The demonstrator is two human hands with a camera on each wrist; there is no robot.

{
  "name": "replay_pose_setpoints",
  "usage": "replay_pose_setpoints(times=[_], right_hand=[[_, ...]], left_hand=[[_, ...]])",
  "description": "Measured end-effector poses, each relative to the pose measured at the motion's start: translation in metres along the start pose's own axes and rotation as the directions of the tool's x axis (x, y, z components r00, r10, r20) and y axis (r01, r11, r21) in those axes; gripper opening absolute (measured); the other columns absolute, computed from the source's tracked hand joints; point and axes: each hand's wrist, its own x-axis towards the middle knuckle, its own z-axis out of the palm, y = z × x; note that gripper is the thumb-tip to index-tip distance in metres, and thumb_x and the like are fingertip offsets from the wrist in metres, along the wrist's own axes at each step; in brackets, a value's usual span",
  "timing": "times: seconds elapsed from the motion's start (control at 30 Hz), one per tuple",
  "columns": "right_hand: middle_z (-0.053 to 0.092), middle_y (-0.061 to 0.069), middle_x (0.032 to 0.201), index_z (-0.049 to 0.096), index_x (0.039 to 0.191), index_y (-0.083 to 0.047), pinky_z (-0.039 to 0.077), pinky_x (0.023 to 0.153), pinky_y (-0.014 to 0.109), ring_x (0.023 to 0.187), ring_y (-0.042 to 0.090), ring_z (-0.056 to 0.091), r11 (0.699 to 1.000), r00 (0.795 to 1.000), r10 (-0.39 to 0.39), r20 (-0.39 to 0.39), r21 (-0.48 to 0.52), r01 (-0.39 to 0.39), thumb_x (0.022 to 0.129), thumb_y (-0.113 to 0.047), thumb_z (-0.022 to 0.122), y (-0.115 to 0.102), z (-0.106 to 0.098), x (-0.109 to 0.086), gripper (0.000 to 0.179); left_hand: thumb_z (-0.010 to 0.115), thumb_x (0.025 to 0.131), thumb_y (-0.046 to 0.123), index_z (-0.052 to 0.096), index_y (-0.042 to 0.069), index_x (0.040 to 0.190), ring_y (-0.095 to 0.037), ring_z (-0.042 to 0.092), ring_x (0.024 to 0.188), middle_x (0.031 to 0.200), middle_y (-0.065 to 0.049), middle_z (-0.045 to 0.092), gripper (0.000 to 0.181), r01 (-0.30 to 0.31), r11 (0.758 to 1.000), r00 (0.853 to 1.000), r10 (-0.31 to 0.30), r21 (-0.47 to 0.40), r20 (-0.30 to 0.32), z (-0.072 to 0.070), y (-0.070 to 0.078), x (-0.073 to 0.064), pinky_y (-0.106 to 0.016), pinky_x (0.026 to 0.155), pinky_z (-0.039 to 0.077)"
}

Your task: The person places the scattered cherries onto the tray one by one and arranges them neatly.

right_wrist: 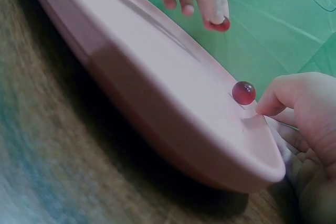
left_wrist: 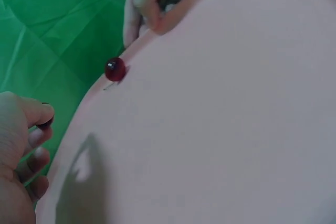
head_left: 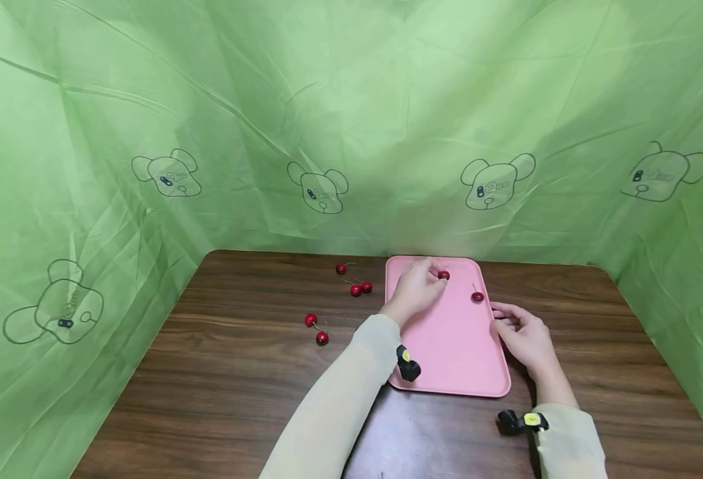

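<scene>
My left hand (head_left: 416,291) is over the far part of a pink tray (head_left: 447,352), pinching a red cherry (head_left: 444,275) between thumb and fingertips. In the right wrist view that cherry (right_wrist: 224,24) shows at the fingertips, above the tray's surface. A second cherry (head_left: 477,297) with its stem lies on the tray, close to the right rim. Just nearer than it, my right hand (head_left: 525,336) grips the tray's right edge. Its thumb bears on the rim, and the other fingers lie along the outer side, partly hidden in the right wrist view.
Left of the tray, several cherries lie on the brown wooden table (head_left: 237,372): one at the back (head_left: 341,269), a touching pair (head_left: 356,290) and two nearer ones (head_left: 322,338). A green cloth (head_left: 387,133) with bear-head drawings stands around the table's back and sides.
</scene>
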Motion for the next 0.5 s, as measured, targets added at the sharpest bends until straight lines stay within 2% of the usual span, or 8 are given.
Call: replay_pose_setpoints(times=[0.2,0.33,0.5], right_hand=[[0.075,0.015,0.117,0.073,0.139,-0.007,0.051,0.073,0.017,0.088,0.008,0.063,0.999,0.999,0.033,0.011,-0.011,-0.033,0.099,-0.016,0.072,-0.004,-0.001,0.001,0.041],[0.075,0.016,0.118,0.073,0.139,-0.006,0.05,0.073,0.016,0.088,0.007,0.062,0.999,0.999,0.038,0.018,0.004,-0.038,0.099,-0.016,0.072,-0.005,-0.001,0.001,0.041],[0.076,0.017,0.12,0.072,0.139,-0.005,0.05,0.073,0.015,0.088,0.006,0.062,0.999,0.999,0.038,0.019,0.015,-0.038,0.099,-0.015,0.072,-0.005,-0.001,0.001,0.041]], left_hand=[[0.08,0.099,0.011,0.074,0.01,0.121,-0.009,0.072,0.103,0.114,-0.002,0.076,0.023,-0.03,0.999,0.999,0.029,0.012,0.014,0.009,0.0,0.001,-0.02,0.095,0.052],[0.081,0.099,0.013,0.075,0.012,0.115,-0.01,0.067,0.104,0.107,0.002,0.076,0.017,-0.057,0.996,0.998,0.057,0.063,-0.001,0.018,-0.004,0.001,-0.021,0.099,0.048],[0.082,0.099,0.02,0.076,0.016,0.114,-0.01,0.06,0.107,0.103,0.006,0.076,0.017,-0.039,0.992,0.999,0.038,0.12,0.012,0.025,-0.003,-0.003,-0.026,0.102,0.044]])
